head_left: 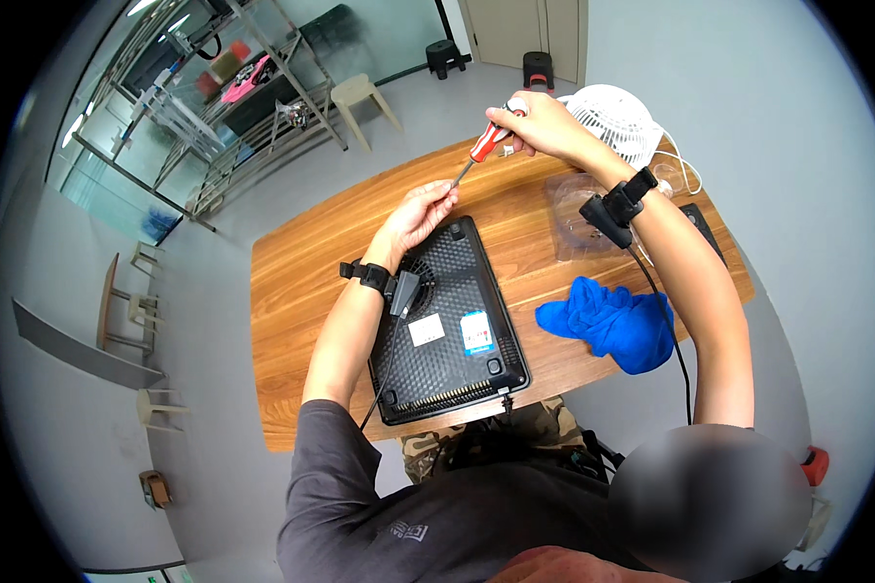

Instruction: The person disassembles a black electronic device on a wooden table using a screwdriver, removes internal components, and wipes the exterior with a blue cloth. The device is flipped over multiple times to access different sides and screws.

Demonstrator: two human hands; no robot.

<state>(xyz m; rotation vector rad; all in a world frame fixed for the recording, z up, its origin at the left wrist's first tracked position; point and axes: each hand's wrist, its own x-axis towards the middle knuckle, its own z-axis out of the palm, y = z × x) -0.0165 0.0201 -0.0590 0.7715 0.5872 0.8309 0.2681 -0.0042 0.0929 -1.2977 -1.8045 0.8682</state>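
Observation:
My right hand [540, 124] is closed round the red-and-white handle of a screwdriver [483, 146], held above the far part of the table. The shaft slopes down to the left, and its tip meets the pinched fingers of my left hand [423, 214]. Whatever small thing those fingers hold is hidden. Below my left hand a black induction cooktop [447, 364] lies with its underside up, showing a round fan vent, two labels and rubber feet. My left forearm crosses over its left side.
The cooktop rests on a wooden table [301, 330]. To its right are a crumpled blue cloth [612, 325], a clear plastic tray [569, 219] and a white fan [612, 121] with its cord. Both wrists wear black straps with cables. A beige stool [355, 92] and a metal rack [292, 73] stand beyond.

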